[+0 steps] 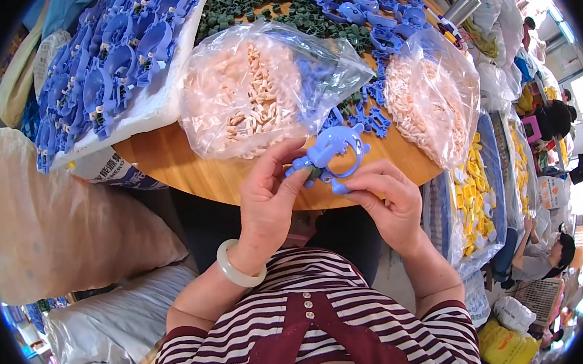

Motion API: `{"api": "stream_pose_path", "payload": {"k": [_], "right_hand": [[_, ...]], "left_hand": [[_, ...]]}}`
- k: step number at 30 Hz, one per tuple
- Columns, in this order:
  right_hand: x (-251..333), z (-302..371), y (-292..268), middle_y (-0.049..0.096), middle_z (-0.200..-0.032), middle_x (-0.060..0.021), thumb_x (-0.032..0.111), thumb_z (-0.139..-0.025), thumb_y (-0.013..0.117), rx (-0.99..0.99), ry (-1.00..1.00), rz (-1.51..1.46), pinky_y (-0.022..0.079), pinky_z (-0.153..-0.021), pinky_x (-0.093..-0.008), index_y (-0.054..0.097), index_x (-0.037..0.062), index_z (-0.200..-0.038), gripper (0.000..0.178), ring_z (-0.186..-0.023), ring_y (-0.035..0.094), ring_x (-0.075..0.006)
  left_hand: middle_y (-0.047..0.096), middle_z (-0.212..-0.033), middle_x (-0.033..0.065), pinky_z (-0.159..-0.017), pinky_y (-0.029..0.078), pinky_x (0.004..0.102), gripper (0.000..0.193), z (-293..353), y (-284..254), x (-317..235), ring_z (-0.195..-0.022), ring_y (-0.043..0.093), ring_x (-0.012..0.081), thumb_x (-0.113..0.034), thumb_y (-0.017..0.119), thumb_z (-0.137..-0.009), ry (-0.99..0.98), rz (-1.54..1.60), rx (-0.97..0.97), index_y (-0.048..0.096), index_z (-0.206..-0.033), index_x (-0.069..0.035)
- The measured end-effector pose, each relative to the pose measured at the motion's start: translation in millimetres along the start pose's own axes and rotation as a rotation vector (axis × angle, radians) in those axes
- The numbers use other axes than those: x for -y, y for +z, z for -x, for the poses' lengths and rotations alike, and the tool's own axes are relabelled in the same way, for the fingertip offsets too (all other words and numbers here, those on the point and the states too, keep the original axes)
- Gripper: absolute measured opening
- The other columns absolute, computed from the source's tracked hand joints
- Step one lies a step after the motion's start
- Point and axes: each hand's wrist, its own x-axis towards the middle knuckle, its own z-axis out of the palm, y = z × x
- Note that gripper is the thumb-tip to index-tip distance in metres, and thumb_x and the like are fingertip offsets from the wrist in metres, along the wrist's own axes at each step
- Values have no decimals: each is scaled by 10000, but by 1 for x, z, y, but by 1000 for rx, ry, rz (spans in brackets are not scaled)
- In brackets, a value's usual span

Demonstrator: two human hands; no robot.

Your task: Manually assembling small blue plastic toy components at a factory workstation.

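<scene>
A blue plastic toy part (pixel 335 143) with a round ring and a small animal-like shape is held up over the table's near edge. My left hand (pixel 272 184) has thumb and fingers closed on its left side, where a small dark green piece (pixel 315 173) shows. At the lower right of the toy part, my right hand (pixel 393 201) pinches a small blue piece (pixel 338 186); whether that piece is fixed to the rest I cannot tell. Just beyond my hands lies a clear plastic bag (pixel 206 101) of small cream-coloured pieces.
The round wooden table (pixel 198 169) carries heaped dark green parts (pixel 249 6), loose blue parts (pixel 377 117) and a second bag (pixel 432 100) of cream pieces. Left, a white foam board (pixel 168 102) bears rows of blue parts (pixel 121 58). Yellow parts (pixel 473 195) and a seated person (pixel 536 256) are at right.
</scene>
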Motion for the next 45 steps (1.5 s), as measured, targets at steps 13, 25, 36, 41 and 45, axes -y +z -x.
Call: {"api": "stream_pose_path", "payload": {"k": [13,25,36,41,45], "right_hand": [[-6,5,7,617,-858,-89,-51,-708,683,-40,-96,110,482,-665,-260,654,30,-887,198,-768,603,-181],[-5,10,12,606,-840,-95,-80,-722,660,-106,160,-125,471,-673,-255,632,8,-873,178,-769,597,-180],[-5,7,9,611,-832,-86,-61,-710,677,-66,80,-21,463,-642,-253,638,25,-873,189,-748,596,-184],[-4,8,7,612,-844,-89,-60,-723,667,-53,92,64,465,-662,-252,634,17,-879,177,-765,596,-176],[-7,12,13,612,-843,-91,-61,-717,668,-77,148,-16,466,-668,-262,633,18,-884,188,-765,597,-182]], "left_hand": [[557,-1075,77,-848,438,247,323,1,1,-1,-960,537,125,22,523,-874,4,-68,1,490,-1194,4],[562,-1067,74,-846,435,241,321,4,4,1,-960,538,120,31,510,-874,78,-194,8,489,-1193,6],[575,-1033,55,-813,438,224,320,5,4,5,-918,536,106,34,516,-866,99,-245,-3,507,-1183,-5],[582,-1022,54,-789,444,218,316,8,7,2,-884,537,98,34,520,-863,82,-245,-18,517,-1176,-7],[583,-1029,62,-806,445,229,313,7,6,4,-906,545,108,36,517,-863,91,-265,-16,515,-1174,0]]}}
